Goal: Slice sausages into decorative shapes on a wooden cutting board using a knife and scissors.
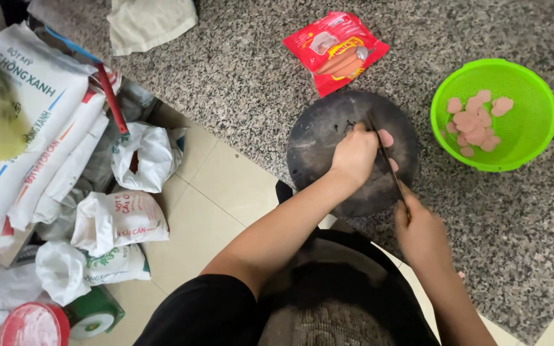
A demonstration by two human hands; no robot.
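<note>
A round dark cutting board [328, 131] lies on the speckled granite counter [245, 77]. My left hand [354, 154] is curled over a pink sausage [386, 138] on the board, pinning it down. My right hand [421, 230] grips the handle of a thin knife [389, 165], whose blade runs up to the sausage right beside my left fingers. To the right stands a bright green colander [533, 122] holding several pink sausage slices [476, 122].
An opened red sausage packet [335, 50] lies just behind the board. A white cloth [152, 22] sits at the counter's far edge. On the tiled floor [216, 192] at left are piled white sacks [40, 122] and tied bags [120, 221].
</note>
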